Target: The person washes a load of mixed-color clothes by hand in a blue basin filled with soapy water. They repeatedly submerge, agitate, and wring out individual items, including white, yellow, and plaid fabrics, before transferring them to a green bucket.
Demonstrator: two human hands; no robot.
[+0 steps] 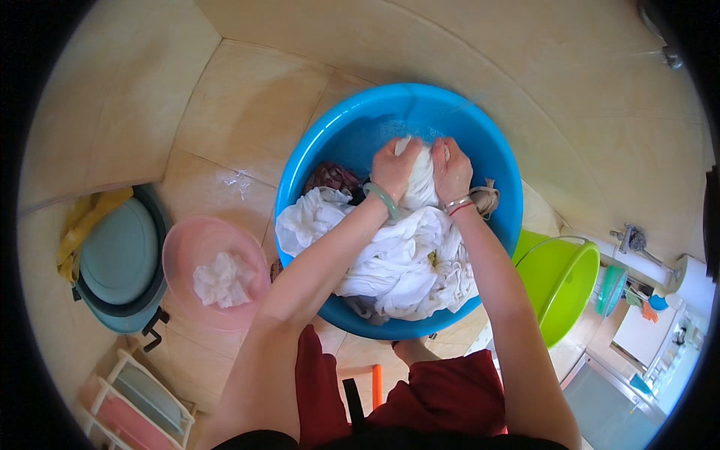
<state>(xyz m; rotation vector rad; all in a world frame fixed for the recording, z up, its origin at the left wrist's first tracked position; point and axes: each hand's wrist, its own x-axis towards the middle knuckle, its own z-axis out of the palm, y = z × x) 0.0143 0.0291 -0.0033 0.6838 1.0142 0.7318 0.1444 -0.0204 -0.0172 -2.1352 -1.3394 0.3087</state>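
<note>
A large round blue tub stands in front of me with wet laundry in it. My left hand, below it a pale green bangle on the wrist, is closed on a bunched white cloth. My right hand, with a silver bracelet and a red cord at the wrist, grips the same cloth close beside it. The cloth runs down into a heap of white laundry in the near half of the tub. A dark patterned garment lies at the tub's left, and a beige piece at its right.
Left of the tub sits a pink basin with a white cloth inside. Beyond it are stacked grey-green basins with a yellow cloth. A lime-green bucket stands close on the right, near a wall tap. A rack is lower left.
</note>
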